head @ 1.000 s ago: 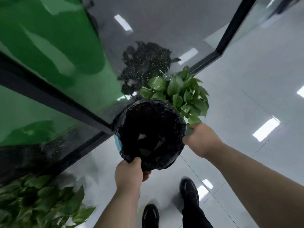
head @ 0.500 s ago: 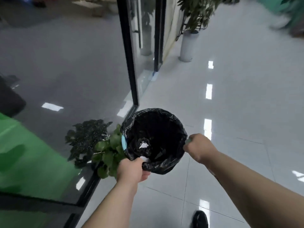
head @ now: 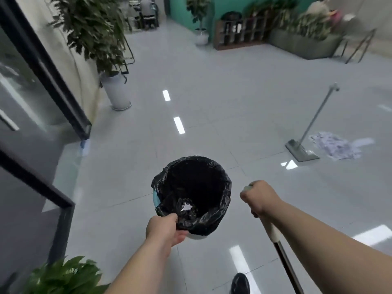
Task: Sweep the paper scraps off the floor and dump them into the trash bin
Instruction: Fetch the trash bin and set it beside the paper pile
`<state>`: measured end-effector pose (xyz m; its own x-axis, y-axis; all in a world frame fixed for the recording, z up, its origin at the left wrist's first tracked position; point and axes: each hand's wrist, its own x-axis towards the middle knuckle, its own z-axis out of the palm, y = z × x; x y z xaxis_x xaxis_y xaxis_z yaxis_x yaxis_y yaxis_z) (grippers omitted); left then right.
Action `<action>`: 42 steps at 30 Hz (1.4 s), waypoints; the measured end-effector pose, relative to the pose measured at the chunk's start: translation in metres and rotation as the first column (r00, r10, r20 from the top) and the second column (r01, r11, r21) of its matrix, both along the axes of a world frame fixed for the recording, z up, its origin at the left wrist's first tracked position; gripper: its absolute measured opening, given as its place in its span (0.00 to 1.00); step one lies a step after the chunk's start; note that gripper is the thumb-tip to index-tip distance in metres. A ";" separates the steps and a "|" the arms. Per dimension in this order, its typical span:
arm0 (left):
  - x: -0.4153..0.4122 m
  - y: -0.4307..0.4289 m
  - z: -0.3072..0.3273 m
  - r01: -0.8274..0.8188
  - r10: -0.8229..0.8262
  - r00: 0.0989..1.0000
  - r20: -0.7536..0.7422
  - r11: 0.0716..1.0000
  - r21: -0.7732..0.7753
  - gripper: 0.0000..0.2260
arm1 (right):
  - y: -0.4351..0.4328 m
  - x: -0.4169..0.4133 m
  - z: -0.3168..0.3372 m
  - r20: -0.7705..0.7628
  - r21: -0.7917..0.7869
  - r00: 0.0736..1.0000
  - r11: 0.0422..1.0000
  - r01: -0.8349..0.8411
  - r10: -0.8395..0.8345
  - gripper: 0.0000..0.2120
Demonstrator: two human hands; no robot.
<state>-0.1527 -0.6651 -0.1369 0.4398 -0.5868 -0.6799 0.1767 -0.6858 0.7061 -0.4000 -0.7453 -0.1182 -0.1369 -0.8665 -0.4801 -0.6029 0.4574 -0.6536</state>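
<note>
My left hand (head: pixel 164 231) grips the near rim of a light-blue trash bin (head: pixel 192 195) lined with a black bag, carried in the air at the centre; a few white scraps lie inside. My right hand (head: pixel 259 198) is fisted round the beige top of a broom handle (head: pixel 277 242) that runs down to the lower right; the broom head is out of view. A pile of white paper scraps (head: pixel 335 146) lies on the floor at the right. Beside it stands a grey dustpan (head: pixel 301 150) with its long handle leaning up.
Glossy grey tile floor (head: pixel 212 102) stretches ahead. A glass wall with black frames (head: pixel 48 77) lines the left, with a potted plant in a white pot (head: pixel 116 92). Leafy plant (head: pixel 63 276) at lower left. Wooden shelf (head: pixel 239 35) and planters at the back. My shoe (head: pixel 239 283) below.
The view has swung from the glass wall to the open floor. The bin moved with my left hand; my right hand has left the bin's rim, and the broom handle in it now shows.
</note>
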 end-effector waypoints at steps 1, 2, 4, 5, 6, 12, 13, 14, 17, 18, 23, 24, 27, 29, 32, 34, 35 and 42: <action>-0.019 -0.023 -0.001 0.029 -0.029 1.000 0.002 1.000 0.012 0.06 | -0.018 -0.024 0.001 0.001 0.011 1.000 1.000 0.028 -0.028 0.05; -0.037 -0.047 -0.001 0.057 -0.057 0.998 0.006 0.998 0.022 0.06 | -0.036 -0.048 0.004 -0.001 0.022 0.998 0.998 0.055 -0.055 0.05; -0.074 -0.091 -0.002 0.108 -0.109 0.994 0.017 0.993 0.039 0.06 | -0.070 -0.093 0.010 -0.002 0.028 0.994 0.994 0.108 -0.108 0.05; -0.092 -0.112 -0.001 0.137 -0.137 0.990 0.016 0.990 0.047 0.06 | -0.086 -0.114 0.014 -0.001 0.022 0.991 0.991 0.132 -0.132 0.05; -0.110 -0.133 -0.001 0.164 -0.165 0.986 0.009 0.985 0.050 0.06 | -0.102 -0.133 0.018 -0.002 0.011 0.989 0.989 0.149 -0.149 0.05; -0.203 -0.228 0.001 0.310 -0.310 0.951 -0.001 0.949 0.054 0.05 | -0.167 -0.221 0.020 -0.021 -0.005 0.979 0.979 0.202 -0.202 0.06; -0.218 -0.242 0.000 0.337 -0.337 0.942 -0.003 0.940 0.055 0.06 | -0.174 -0.234 0.017 -0.021 -0.002 0.977 0.977 0.214 -0.214 0.06; -0.232 -0.257 -0.002 0.360 -0.360 0.933 -0.006 0.931 0.059 0.05 | -0.183 -0.247 0.014 -0.018 0.000 0.973 0.973 0.230 -0.230 0.06; -0.273 -0.302 -0.012 0.433 -0.433 0.901 -0.015 0.897 0.086 0.05 | -0.210 -0.283 0.005 -0.033 -0.009 0.958 0.958 0.286 -0.286 0.05; -0.287 -0.317 -0.016 0.461 -0.461 0.887 -0.021 0.883 0.093 0.05 | -0.220 -0.295 0.003 -0.033 -0.016 0.950 0.951 0.310 -0.310 0.04; -0.354 -0.407 -0.038 0.582 -0.581 0.813 -0.041 0.805 0.119 0.04 | -0.281 -0.359 -0.009 -0.049 -0.045 0.910 0.911 0.411 -0.412 0.05; -0.368 -0.427 -0.041 0.607 -0.607 0.794 -0.045 0.785 0.125 0.04 | -0.297 -0.372 -0.013 -0.053 -0.048 0.901 0.902 0.429 -0.431 0.06; -0.413 -0.493 -0.051 0.685 -0.686 0.727 -0.040 0.718 0.125 0.03 | -0.347 -0.413 -0.023 -0.076 -0.058 0.862 0.865 0.499 -0.502 0.07; -0.445 -0.537 -0.054 0.733 -0.737 0.675 -0.034 0.665 0.141 0.03 | -0.376 -0.440 -0.025 -0.119 -0.053 0.830 0.838 0.542 -0.545 0.06; -0.499 -0.597 -0.052 0.801 -0.806 0.590 -0.042 0.578 0.157 0.03 | -0.412 -0.484 -0.025 -0.172 -0.066 0.777 0.795 0.604 -0.605 0.08; -0.538 -0.628 -0.053 0.835 -0.841 0.539 -0.044 0.527 0.158 0.05 | -0.430 -0.516 -0.023 -0.182 -0.067 0.733 0.752 0.656 -0.656 0.08; -0.558 -0.641 -0.055 0.849 -0.855 0.516 -0.049 0.504 0.158 0.05 | -0.436 -0.533 -0.024 -0.181 -0.066 0.712 0.730 0.680 -0.679 0.09; -0.703 -0.696 -0.064 0.912 -0.913 0.396 -0.102 0.377 0.163 0.06 | -0.459 -0.662 -0.051 -0.111 -0.051 0.545 0.553 0.832 -0.831 0.07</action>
